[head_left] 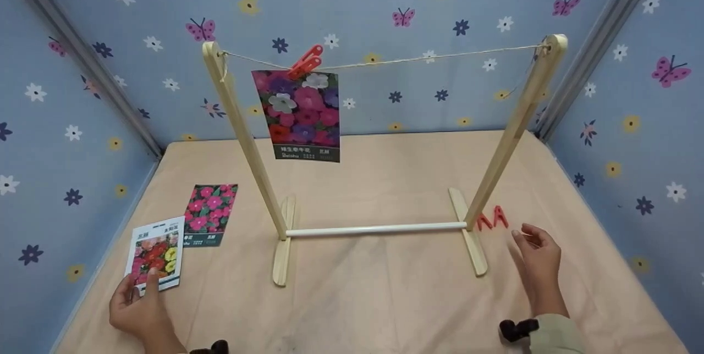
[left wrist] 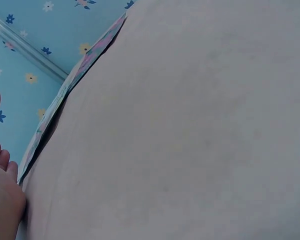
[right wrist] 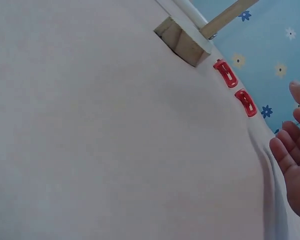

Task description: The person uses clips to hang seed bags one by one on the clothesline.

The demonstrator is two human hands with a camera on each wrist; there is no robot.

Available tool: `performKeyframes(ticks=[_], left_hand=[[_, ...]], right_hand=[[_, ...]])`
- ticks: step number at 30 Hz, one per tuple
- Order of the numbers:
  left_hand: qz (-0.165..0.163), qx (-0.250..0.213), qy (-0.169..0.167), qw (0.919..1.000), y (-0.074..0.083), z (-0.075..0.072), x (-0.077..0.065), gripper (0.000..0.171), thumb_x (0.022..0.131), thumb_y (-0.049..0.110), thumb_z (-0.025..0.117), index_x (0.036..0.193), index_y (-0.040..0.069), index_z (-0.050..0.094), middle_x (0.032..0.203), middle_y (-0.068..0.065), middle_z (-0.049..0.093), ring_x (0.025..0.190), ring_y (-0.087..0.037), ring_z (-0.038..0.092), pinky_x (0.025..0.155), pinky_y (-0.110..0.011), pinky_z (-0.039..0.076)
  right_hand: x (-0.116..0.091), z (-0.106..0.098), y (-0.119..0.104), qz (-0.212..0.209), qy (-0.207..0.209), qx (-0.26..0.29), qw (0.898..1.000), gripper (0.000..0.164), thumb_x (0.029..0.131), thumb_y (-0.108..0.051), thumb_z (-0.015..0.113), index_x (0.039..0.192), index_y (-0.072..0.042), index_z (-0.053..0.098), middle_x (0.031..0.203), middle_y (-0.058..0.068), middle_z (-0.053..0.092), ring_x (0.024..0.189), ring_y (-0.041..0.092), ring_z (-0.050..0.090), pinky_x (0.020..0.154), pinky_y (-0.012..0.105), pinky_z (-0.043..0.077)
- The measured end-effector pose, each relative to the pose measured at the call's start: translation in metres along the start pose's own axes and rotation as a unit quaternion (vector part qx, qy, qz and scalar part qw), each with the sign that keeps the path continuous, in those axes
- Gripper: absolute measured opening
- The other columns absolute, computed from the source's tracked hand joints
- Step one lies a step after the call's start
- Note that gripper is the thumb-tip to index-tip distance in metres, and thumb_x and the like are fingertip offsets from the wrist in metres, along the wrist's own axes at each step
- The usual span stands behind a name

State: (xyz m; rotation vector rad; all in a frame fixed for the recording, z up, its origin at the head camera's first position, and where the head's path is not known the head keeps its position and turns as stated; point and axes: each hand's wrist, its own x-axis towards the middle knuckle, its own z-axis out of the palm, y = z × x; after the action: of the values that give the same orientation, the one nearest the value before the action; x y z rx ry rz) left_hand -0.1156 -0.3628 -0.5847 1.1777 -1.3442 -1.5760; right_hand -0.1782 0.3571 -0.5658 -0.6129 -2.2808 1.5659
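Observation:
My left hand point(head_left: 140, 310) pinches the lower edge of a white-bordered flower seed packet point(head_left: 157, 249), thumb on its printed face. Beside it lies a second seed packet point(head_left: 210, 214) with pink flowers, partly overlapped by the white one. In the left wrist view, only packet edges point(left wrist: 70, 90) show along the cloth, near the left hand point(left wrist: 4, 195). With loosely bent fingers and nothing in them, my right hand point(head_left: 539, 258) hovers near two red clothespins point(head_left: 499, 216) by the stand's right foot. Those clothespins point(right wrist: 226, 74) also appear beyond the right hand point(right wrist: 295, 155) in the right wrist view.
A wooden stand has a left post point(head_left: 242, 134), a right post point(head_left: 514, 134) and a white crossbar point(head_left: 377, 229). Along its string point(head_left: 407, 60), a red clothespin point(head_left: 306, 62) holds up a petunia packet point(head_left: 305, 115). Peach cloth point(head_left: 379, 293) covers the table; flowered walls enclose it.

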Motion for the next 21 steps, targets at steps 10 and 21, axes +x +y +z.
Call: performKeyframes(ticks=[10, 21], left_hand=[[-0.090, 0.067, -0.005, 0.9937, 0.017, 0.007, 0.010, 0.064, 0.085, 0.038, 0.071, 0.143, 0.032, 0.047, 0.153, 0.016, 0.033, 0.142, 0.001, 0.019, 0.112, -0.017, 0.023], [-0.075, 0.214, -0.008, 0.9739, 0.022, -0.003, 0.024, 0.065, 0.094, 0.032, 0.063, 0.152, 0.024, 0.035, 0.158, 0.005, 0.026, 0.145, -0.008, 0.017, 0.117, -0.025, 0.018]], right_hand=[[0.016, 0.025, -0.003, 0.048, 0.007, -0.040, 0.998, 0.051, 0.095, -0.034, 0.063, 0.137, -0.007, 0.053, 0.126, 0.010, 0.054, 0.109, 0.017, 0.049, 0.081, 0.020, 0.048], [0.022, 0.037, -0.007, 0.009, -0.005, -0.074, 0.997, 0.049, 0.095, -0.027, 0.065, 0.134, 0.001, 0.054, 0.123, 0.018, 0.054, 0.111, 0.027, 0.051, 0.085, 0.029, 0.050]])
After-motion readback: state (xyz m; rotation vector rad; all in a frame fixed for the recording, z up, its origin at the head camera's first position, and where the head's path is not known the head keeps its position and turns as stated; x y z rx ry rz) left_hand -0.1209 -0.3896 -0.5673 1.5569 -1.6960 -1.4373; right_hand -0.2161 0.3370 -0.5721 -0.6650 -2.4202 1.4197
